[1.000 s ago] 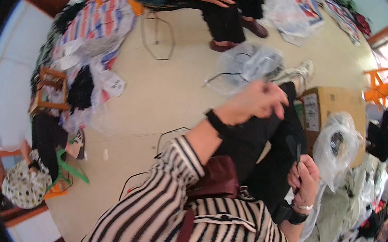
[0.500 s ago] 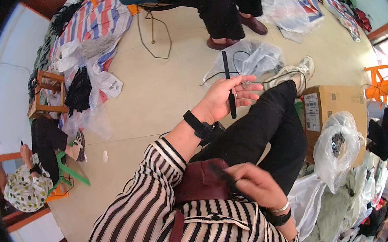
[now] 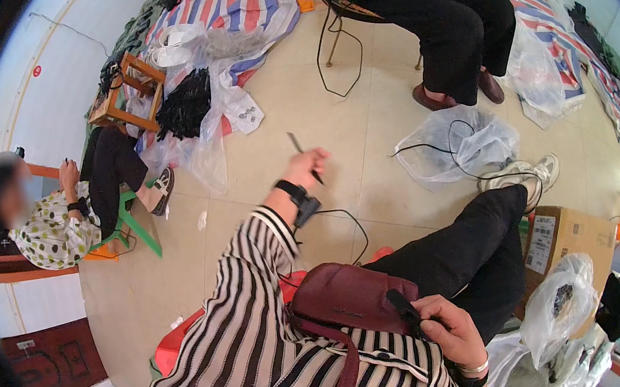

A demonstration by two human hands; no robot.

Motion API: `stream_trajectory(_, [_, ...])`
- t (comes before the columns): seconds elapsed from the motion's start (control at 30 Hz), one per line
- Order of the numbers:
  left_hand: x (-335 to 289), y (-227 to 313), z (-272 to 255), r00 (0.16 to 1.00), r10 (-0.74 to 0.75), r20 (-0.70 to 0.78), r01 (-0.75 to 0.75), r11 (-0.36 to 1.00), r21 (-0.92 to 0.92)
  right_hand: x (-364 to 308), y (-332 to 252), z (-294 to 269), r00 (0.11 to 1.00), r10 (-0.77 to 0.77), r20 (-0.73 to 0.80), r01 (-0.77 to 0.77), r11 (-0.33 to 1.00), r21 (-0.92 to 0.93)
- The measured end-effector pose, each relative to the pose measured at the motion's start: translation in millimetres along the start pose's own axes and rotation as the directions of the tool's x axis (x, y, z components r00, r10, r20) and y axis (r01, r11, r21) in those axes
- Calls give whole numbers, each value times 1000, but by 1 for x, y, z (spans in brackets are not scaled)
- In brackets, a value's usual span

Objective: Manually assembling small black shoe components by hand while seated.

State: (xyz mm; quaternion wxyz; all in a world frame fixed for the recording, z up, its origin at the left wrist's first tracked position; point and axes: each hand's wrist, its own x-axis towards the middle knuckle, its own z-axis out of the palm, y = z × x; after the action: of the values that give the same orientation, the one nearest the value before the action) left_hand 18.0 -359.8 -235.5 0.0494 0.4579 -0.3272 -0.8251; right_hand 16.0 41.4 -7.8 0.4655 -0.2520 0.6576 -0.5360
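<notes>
My left hand (image 3: 307,168) is stretched out over the floor, its fingers closed around a thin black strip (image 3: 294,142). Both ends of the strip stick out of the fist. At my lap on the right, my right hand (image 3: 449,324) pinches a dark black strap-like piece (image 3: 402,306), whose lower part the fingers hide. That piece stands in front of the maroon shoulder bag (image 3: 336,290) lying across my lap.
A clear plastic bag (image 3: 428,153) with a black cable lies on the floor ahead. To my right are a cardboard box (image 3: 579,235) and a knotted plastic bag (image 3: 547,331). Co-workers sit ahead and at left, near a wooden stool (image 3: 109,109) and black strips (image 3: 189,104).
My left hand has swung left and closed around the strip that lay across its palm. The right hand has moved slightly right and down with its black piece. The view has turned left.
</notes>
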Motion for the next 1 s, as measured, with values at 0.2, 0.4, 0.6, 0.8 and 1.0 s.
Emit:
stream_trajectory(0.2, [37, 106, -72, 847, 313, -430, -465, 827, -315, 5, -7, 2, 1000, -10, 24, 10, 1000, -14])
stream_trajectory(0.4, [13, -14, 8, 1000, -24, 0, 23, 942, 334, 4, 0, 2, 998, 54, -29, -54, 999, 7])
stream_trajectory(0.6, [-49, -121, 86, 937, -249, 245, 90, 849, 520, -5, 2, 7, 999, 5, -38, -5, 1000, -7])
stream_trajectory(0.8, [-72, -110, 123, 902, -225, 368, 0, 853, 522, -20, 12, 5, 988, -2, -153, 5, 1000, 17])
stream_trajectory(1.0, [-140, -66, 166, 808, -164, 565, -163, 860, 484, -33, 20, 5, 945, -103, -310, 110, 994, 6])
